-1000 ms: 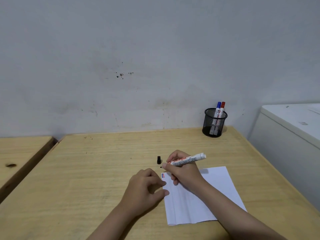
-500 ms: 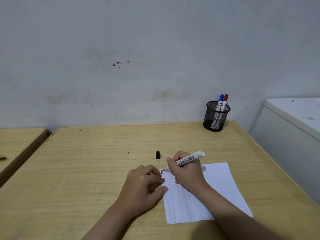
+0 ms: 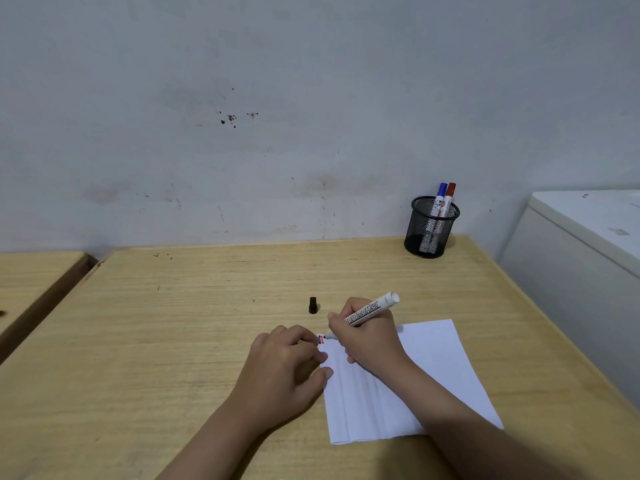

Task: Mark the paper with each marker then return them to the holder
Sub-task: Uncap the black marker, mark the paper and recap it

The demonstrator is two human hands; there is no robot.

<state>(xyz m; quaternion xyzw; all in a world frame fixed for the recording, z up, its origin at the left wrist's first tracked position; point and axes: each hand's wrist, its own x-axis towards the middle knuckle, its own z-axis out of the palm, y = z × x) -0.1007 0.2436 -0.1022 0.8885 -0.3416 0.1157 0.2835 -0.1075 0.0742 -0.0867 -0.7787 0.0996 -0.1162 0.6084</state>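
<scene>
Right fingers (image 3: 341,315) are clamping the black marker (image 3: 370,310), tip marking the paper (image 3: 415,375); left fingers (image 3: 304,341), curled together, are pinning its corner steady.

Marker (image 3: 370,311) tip hidden behind right hand (image 3: 369,341) fingers; paper (image 3: 433,368) partly covered beneath both hands; marks too small.

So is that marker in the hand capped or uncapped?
Uncapped: the marker in the right hand shows its dark tip at the paper, and a black cap stands apart.
</scene>
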